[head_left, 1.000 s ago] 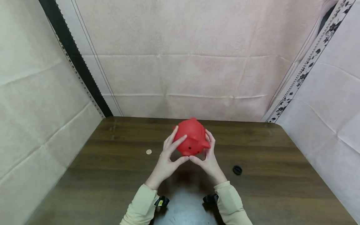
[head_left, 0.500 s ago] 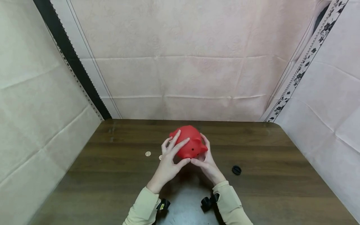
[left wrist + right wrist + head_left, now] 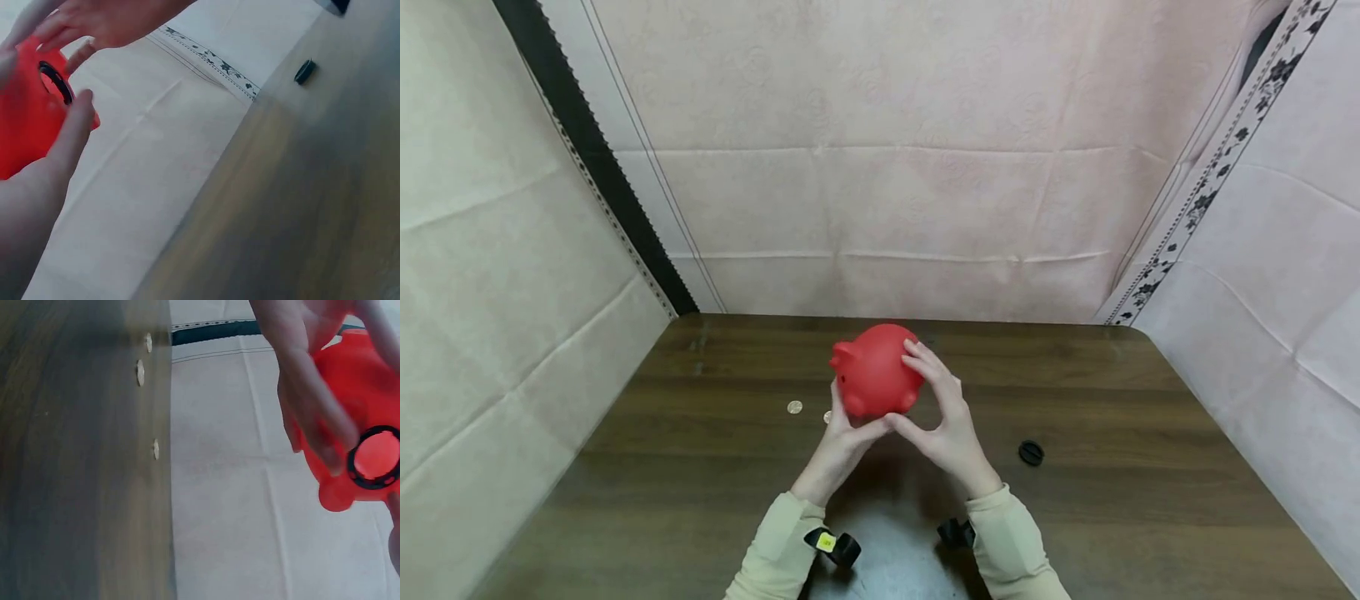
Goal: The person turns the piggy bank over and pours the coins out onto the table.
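A red piggy bank (image 3: 878, 367) is held between both hands over the table, its snout turned to the left in the head view. My left hand (image 3: 844, 446) grips it from the left and below, most of its fingers hidden behind the bank. The right hand (image 3: 953, 425) holds the other side, fingers bent over the upper right of the body. Both thumbs meet underneath. In the right wrist view a black ring (image 3: 370, 483) frames a round opening in the bank's underside. Fingers of both hands are close around that opening in the left wrist view.
A round black cap (image 3: 1031, 453) lies on the wooden table (image 3: 1120, 517) to the right. One coin (image 3: 794, 407) lies left of the hands; another coin (image 3: 827, 417) is partly covered by the left hand. A third coin (image 3: 156, 449) shows in the right wrist view. Cloth walls (image 3: 880, 208) surround the table.
The piggy bank has been turned in the hands, its face swinging from lower right to left, and has shifted a little left. The right fingers now lie over its upper right side.
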Demonstrator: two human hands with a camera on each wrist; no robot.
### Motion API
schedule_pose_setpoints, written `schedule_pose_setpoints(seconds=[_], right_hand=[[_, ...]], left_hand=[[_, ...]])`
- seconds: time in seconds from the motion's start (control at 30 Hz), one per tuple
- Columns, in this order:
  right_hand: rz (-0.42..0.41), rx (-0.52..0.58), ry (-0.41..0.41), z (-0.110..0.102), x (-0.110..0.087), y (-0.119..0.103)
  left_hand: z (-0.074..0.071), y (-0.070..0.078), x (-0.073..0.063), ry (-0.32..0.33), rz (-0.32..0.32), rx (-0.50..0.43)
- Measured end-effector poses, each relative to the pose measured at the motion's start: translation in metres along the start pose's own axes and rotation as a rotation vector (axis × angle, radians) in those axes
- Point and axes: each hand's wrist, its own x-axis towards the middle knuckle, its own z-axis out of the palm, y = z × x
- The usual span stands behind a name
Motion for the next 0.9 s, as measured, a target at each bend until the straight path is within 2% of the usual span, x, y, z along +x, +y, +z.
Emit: schedule_pose_setpoints(seconds=[0.07, 0.13, 0.2, 0.27, 0.37, 0.5, 0.57, 0.67, 0.73, 0.83, 0.9], right_hand=[[0.007, -0.023, -0.03, 0.001, 0.001, 0.002], [0.048, -0.022, -0.043, 0.0, 0.001, 0.006], [0.116, -0.006, -0.037, -0.003, -0.001, 0.013], [0.209, 0.04, -0.022, -0.008, -0.002, 0.021], [0.366, 0.164, -0.004, -0.017, -0.007, 0.033], [0.548, 0.358, -0.027, -0.032, -0.014, 0.046], [0.594, 0.432, -0.052, -0.039, -0.018, 0.05], [0.594, 0.515, -0.075, -0.047, -0.023, 0.053], [0.552, 0.567, -0.091, -0.05, -0.024, 0.052], [0.449, 0.629, -0.115, -0.048, -0.022, 0.049], [0.392, 0.627, -0.14, -0.044, -0.019, 0.045]], left_hand=[[-0.002, -0.002, -0.001, -0.017, -0.022, -0.088], [-0.002, -0.003, -0.001, -0.035, -0.014, -0.128], [0.0, -0.003, 0.0, -0.067, 0.007, -0.133], [0.004, -0.004, 0.001, -0.1, 0.027, -0.077], [0.011, -0.003, 0.001, -0.156, 0.05, 0.087], [0.024, -0.003, -0.002, -0.224, 0.087, 0.431], [0.03, -0.004, -0.003, -0.252, 0.11, 0.572], [0.035, -0.006, -0.004, -0.25, 0.119, 0.674], [0.035, -0.008, -0.003, -0.223, 0.133, 0.646], [0.033, -0.008, -0.001, -0.139, 0.174, 0.562], [0.031, -0.008, 0.001, -0.082, 0.208, 0.499]])
